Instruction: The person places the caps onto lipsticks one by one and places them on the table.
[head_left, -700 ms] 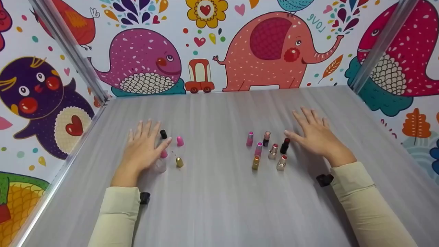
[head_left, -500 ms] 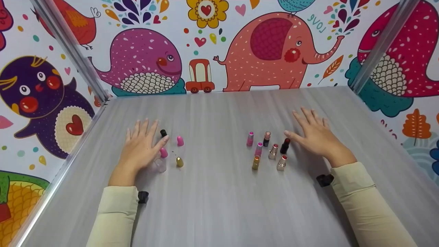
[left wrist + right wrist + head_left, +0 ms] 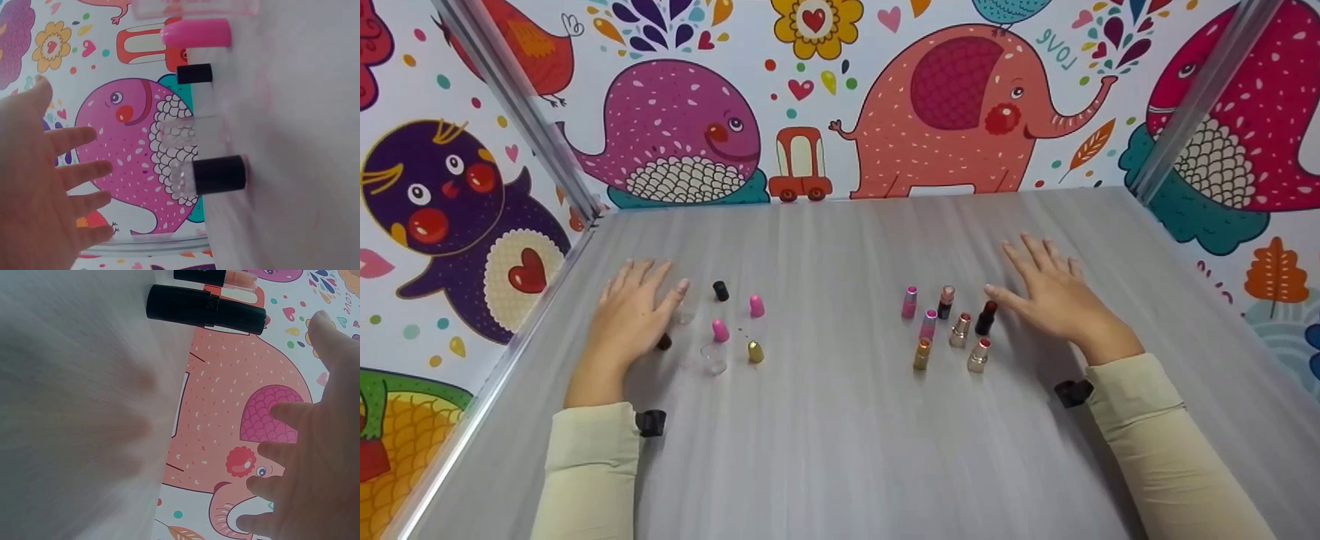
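Observation:
My left hand [image 3: 630, 315] hovers with spread fingers over the left side of the table, holding nothing. It partly covers a dark cap [image 3: 664, 342], seen in the left wrist view as a black cap with a clear end [image 3: 219, 175]. To its right stand a black cap [image 3: 721, 291], two pink caps, one nearer [image 3: 720, 330], a gold cap [image 3: 755, 352] and clear caps [image 3: 713, 359]. My right hand [image 3: 1054, 304], fingers spread and holding nothing, has its thumb nearest a black lipstick [image 3: 985, 319]. Other uncapped lipsticks stand left of it, including a gold one [image 3: 922, 354] and a pink one [image 3: 910, 302].
The grey table [image 3: 825, 420] ends at a printed cartoon wall [image 3: 810, 90] behind. Metal strips run along the left wall [image 3: 521, 112] and up the right corner [image 3: 1200, 105]. A wide stretch of tabletop separates the caps from the lipsticks.
My left hand has moved left, away from the caps, uncovering the black, pink and clear ones. The right hand stays in place. The head view has shifted slightly.

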